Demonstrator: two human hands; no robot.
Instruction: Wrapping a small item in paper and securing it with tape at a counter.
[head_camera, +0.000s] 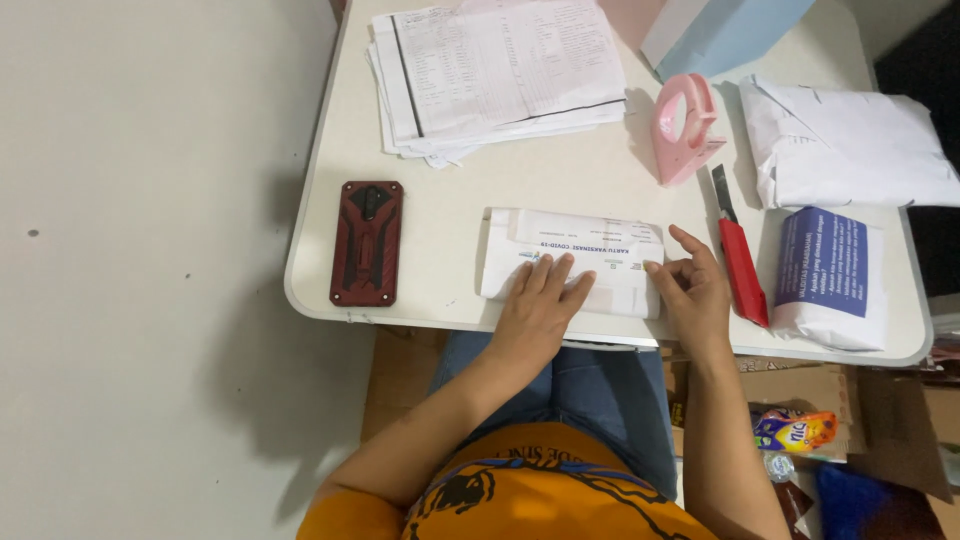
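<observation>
folded paper (590, 262) at table's (330, 200) near edge, long axis along it | my left hand (538, 300) flat, pressing its left half | my right hand (695, 285) pinching right end

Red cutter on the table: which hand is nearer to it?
Right. The right hand pinches the folded paper's right edge, just beside the red cutter without touching it. The left hand lies flat on the paper, farther from the cutter.
</observation>
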